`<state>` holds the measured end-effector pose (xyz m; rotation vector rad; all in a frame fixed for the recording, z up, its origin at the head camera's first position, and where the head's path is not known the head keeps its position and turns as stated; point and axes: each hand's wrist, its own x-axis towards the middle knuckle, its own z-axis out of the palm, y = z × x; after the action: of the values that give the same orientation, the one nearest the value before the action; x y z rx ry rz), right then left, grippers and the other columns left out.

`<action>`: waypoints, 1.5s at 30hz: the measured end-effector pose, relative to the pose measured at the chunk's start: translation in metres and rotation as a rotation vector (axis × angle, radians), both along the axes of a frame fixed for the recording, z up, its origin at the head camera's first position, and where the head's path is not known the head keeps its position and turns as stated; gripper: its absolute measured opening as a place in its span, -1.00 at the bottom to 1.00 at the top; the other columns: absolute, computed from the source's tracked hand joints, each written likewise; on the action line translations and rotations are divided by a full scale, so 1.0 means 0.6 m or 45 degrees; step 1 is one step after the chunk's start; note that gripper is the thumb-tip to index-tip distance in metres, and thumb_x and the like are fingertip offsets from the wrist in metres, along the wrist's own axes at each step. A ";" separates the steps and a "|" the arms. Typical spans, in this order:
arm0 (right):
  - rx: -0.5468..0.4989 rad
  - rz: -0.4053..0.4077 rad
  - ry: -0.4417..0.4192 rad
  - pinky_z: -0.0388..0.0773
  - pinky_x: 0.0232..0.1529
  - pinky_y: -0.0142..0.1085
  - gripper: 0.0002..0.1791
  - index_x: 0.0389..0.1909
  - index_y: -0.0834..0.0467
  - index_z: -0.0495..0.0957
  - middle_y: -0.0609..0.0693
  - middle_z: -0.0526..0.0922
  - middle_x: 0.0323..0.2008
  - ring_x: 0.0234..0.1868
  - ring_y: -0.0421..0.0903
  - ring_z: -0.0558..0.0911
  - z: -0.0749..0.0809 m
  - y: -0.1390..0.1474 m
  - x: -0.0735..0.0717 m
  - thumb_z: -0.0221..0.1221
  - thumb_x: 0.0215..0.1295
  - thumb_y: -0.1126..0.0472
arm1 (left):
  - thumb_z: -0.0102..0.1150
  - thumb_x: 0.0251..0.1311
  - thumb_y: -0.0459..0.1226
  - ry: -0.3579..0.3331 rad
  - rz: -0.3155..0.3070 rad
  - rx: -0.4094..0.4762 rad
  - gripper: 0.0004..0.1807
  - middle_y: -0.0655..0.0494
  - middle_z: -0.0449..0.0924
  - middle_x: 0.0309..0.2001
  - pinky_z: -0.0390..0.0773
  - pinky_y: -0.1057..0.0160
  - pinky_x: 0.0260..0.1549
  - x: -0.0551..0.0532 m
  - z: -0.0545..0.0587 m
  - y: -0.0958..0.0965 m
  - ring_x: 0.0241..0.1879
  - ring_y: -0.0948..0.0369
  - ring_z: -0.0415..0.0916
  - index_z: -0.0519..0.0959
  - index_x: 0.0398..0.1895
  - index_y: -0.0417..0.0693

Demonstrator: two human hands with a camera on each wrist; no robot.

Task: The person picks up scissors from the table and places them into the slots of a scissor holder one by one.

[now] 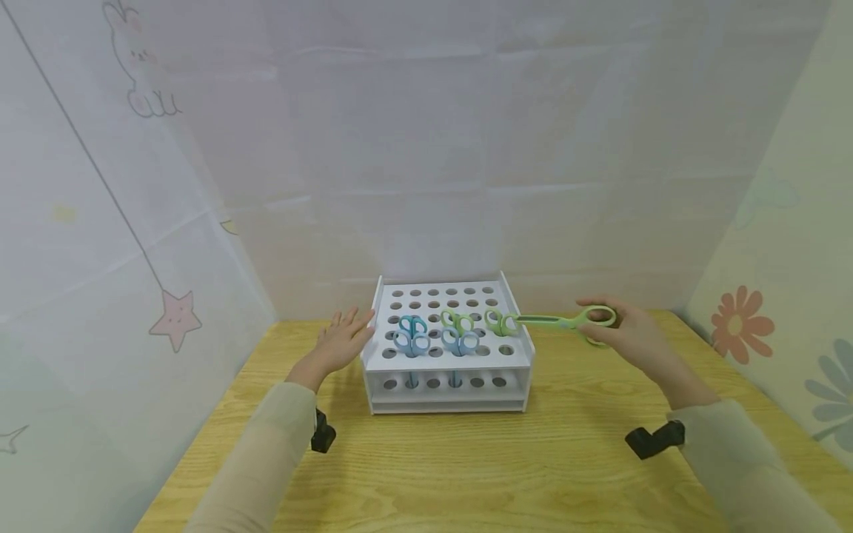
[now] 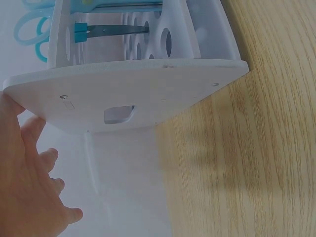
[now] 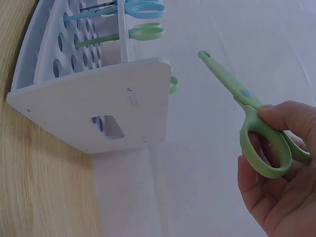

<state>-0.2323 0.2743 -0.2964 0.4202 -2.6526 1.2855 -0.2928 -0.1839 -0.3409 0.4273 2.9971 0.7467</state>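
A white rack with rows of round holes stands on the table. My left hand rests with its fingertips against the rack's left side panel, fingers spread. To the right of the rack, my right hand pinches green scissors by the handles, thumb near the pivot. Their blades are closed and point left, the tip overlapping the rack's right edge in the head view. Handles up in the rack stand teal scissors, two light blue scissors and two green scissors.
The wooden table extends in front of the rack and to both sides. A pale sheet hangs behind it, and printed sheets flank the left and right. Each side panel of the rack has a cutout.
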 end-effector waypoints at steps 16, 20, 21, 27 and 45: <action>-0.026 0.055 0.058 0.52 -0.41 -0.31 -0.48 0.18 0.25 0.35 0.15 0.48 -0.18 -0.34 -0.04 0.56 0.001 -0.039 -0.028 0.18 0.25 0.11 | -0.42 0.41 0.05 0.003 0.001 0.000 -0.41 -0.12 -0.27 0.43 -0.38 -0.35 0.13 0.000 -0.001 0.000 0.35 -0.20 -0.48 0.00 0.44 0.10; -0.013 0.050 0.078 0.49 -0.41 -0.33 -0.49 0.15 0.25 0.37 0.14 0.49 -0.19 -0.33 -0.13 0.55 0.000 -0.044 -0.031 0.19 0.24 0.10 | -0.43 0.41 0.05 0.010 0.002 -0.001 -0.41 -0.13 -0.26 0.43 -0.38 -0.35 0.13 -0.001 -0.003 0.000 0.35 -0.20 -0.48 0.00 0.44 0.10; -0.013 0.052 0.087 0.49 -0.42 -0.33 -0.50 0.15 0.25 0.38 0.14 0.50 -0.19 -0.32 -0.15 0.55 -0.001 -0.046 -0.033 0.19 0.24 0.11 | -0.43 0.41 0.05 0.011 0.003 -0.002 -0.41 -0.14 -0.26 0.43 -0.38 -0.35 0.13 -0.001 -0.004 0.000 0.35 -0.20 -0.47 0.00 0.44 0.10; 0.019 0.074 0.165 0.50 -0.47 -0.34 -0.60 0.05 0.32 0.43 0.14 0.51 -0.23 -0.31 -0.07 0.51 -0.002 -0.056 -0.040 0.18 0.25 0.20 | -0.44 0.41 0.06 0.003 0.008 0.008 -0.41 -0.14 -0.27 0.43 -0.38 -0.35 0.13 -0.003 -0.005 0.000 0.35 -0.18 -0.49 0.00 0.44 0.11; 0.114 0.102 0.175 0.52 -0.33 -0.24 -0.69 -0.03 0.28 0.48 0.10 0.57 -0.26 -0.28 -0.03 0.54 -0.004 -0.088 -0.056 0.18 0.24 0.24 | -0.43 0.40 0.05 -0.003 0.005 0.041 -0.41 -0.10 -0.30 0.43 -0.41 -0.33 0.13 -0.001 -0.003 -0.001 0.35 -0.17 -0.52 -0.01 0.44 0.11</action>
<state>-0.2659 0.2216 -0.2986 0.6104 -2.6082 1.1183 -0.2932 -0.1844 -0.3424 0.4215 2.9881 0.7956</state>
